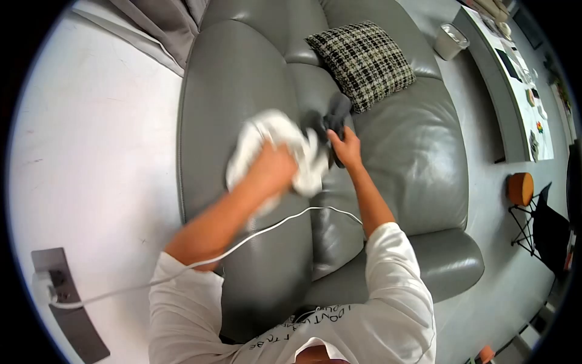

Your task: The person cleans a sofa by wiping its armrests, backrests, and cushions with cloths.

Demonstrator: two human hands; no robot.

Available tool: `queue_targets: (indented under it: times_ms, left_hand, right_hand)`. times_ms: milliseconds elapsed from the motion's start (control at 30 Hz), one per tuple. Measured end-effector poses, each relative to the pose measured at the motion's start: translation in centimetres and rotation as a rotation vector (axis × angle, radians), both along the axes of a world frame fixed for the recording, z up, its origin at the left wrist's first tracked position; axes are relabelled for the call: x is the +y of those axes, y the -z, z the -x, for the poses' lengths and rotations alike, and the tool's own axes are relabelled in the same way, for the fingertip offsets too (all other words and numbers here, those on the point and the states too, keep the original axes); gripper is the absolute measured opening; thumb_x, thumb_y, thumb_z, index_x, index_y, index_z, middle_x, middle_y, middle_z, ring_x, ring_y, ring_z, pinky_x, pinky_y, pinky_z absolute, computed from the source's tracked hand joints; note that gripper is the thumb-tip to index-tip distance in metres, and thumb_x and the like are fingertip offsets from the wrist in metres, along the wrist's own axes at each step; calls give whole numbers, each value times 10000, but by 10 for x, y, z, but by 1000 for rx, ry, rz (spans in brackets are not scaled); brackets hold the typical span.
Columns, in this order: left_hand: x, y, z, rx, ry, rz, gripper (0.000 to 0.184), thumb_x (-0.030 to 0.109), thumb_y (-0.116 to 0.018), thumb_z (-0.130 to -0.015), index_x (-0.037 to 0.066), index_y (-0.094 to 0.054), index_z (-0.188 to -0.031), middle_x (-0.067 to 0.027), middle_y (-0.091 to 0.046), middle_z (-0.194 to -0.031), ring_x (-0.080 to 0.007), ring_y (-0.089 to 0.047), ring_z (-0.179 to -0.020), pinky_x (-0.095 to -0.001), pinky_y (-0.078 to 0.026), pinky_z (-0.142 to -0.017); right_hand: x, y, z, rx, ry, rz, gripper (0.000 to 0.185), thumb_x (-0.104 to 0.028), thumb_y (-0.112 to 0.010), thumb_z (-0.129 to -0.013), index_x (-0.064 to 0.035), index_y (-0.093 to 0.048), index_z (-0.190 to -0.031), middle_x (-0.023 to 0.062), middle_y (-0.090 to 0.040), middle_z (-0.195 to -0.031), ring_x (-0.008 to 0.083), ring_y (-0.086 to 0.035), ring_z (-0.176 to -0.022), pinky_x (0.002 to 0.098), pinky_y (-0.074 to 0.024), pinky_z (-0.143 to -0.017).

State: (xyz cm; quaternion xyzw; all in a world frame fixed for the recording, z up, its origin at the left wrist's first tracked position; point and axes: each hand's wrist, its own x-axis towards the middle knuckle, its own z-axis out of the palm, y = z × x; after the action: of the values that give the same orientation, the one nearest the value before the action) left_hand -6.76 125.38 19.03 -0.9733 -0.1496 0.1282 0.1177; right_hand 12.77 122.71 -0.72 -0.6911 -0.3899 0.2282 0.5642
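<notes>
My left hand (pixel 274 167) is closed on a white cloth (pixel 257 133), both smeared by motion. The cloth hangs bunched over the grey leather sofa (pixel 236 79), near the backrest. Just to the right, my right hand (pixel 347 148) is wrapped round a dark grey piece of fabric (pixel 337 112), whose exact kind I cannot make out. The white cloth's right edge comes close to the dark fabric; whether they touch is unclear. A black-and-cream checked cushion (pixel 367 64) lies on the sofa just beyond my right hand.
A white cable (pixel 267 229) runs from the wall socket (pixel 57 279) across my left arm to the sofa. Grey curtains (pixel 160 27) hang at upper left. On the right are a bin (pixel 450 42), a white table (pixel 521 79) with small items, an orange stool (pixel 520 188) and a black folding chair (pixel 548 233).
</notes>
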Motion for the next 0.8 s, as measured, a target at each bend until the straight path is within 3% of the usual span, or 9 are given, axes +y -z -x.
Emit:
queue_targets:
  times_ms: [100, 167, 200, 300, 367, 433, 600, 700, 800]
  left_hand:
    - [-103, -4, 22, 200, 151, 270, 96, 171, -595, -721, 147, -668, -777, -5, -612, -797, -203, -564, -850, -486, -442, -730]
    - [-128, -40, 25, 223, 65, 466, 142, 184, -647, -674, 167, -660, -814, 15, -597, -898, -180, -549, -879, -398, -399, -738]
    - [-129, -55, 31, 97, -40, 542, 207, 169, -667, -653, 166, -656, -860, -10, -590, -979, -193, -544, -963, -389, -389, -775]
    - [-88, -101, 51, -131, -396, 332, 341, 119, -664, -638, 79, -628, -975, -120, -580, -1129, -296, -527, -1066, -439, -396, -811]
    - [-59, -97, 80, -333, -456, -95, 489, 88, -675, -584, 33, -578, -1060, -189, -529, -1214, -370, -484, -1137, -466, -374, -849]
    - [-43, -71, 99, -369, -533, -136, 492, 123, -653, -640, -25, -539, -1096, -233, -500, -1247, -409, -463, -1151, -482, -361, -872]
    - [-43, -44, 117, -519, -484, -174, 455, 239, -556, -789, -71, -518, -1120, -287, -497, -1215, -473, -473, -1096, -514, -357, -874]
    - [-43, -32, 136, -541, -475, -176, 513, 338, -517, -826, -66, -516, -1142, -293, -470, -1245, -484, -453, -1108, -547, -341, -887]
    - [-47, -29, 144, -512, -539, -147, 547, 399, -491, -842, -42, -511, -1166, -291, -444, -1260, -488, -435, -1107, -573, -328, -897]
  right_hand:
    - [25, 29, 33, -276, -124, 134, 289, -272, -669, -774, -11, -588, -866, 185, -594, -810, 378, -560, -759, 443, -446, -670]
    - [-9, 48, 77, -510, -244, 320, 353, -267, -632, -770, -115, -556, -1080, 79, -560, -1152, 292, -511, -1078, 464, -448, -809]
    - [-34, 39, 86, -453, -213, 269, 378, -248, -629, -755, -115, -547, -1099, 74, -549, -1145, 277, -511, -1074, 460, -436, -824]
    - [-120, 28, 97, -347, -428, 298, 323, -229, -606, -756, -47, -547, -1017, 145, -578, -970, 329, -553, -917, 451, -455, -728]
    - [-190, 31, 106, -154, -574, 328, 295, -225, -624, -748, -40, -545, -964, 165, -576, -910, 350, -563, -875, 471, -459, -723]
    - [-229, 30, 102, -33, -722, 316, 322, -279, -641, -777, -10, -567, -937, 183, -592, -877, 349, -577, -853, 448, -465, -724]
    - [-127, 45, 79, 600, -392, 384, 353, -303, -607, -859, 50, -590, -870, 249, -622, -855, 355, -607, -820, 400, -457, -739]
    - [1, 72, 81, 442, -172, -22, 329, -258, -540, -895, 48, -561, -1014, 264, -616, -910, 420, -588, -886, 433, -457, -775]
    - [120, 54, 41, 243, -137, -26, 483, -298, -518, -905, 126, -478, -1133, 334, -576, -1021, 473, -553, -964, 486, -440, -837]
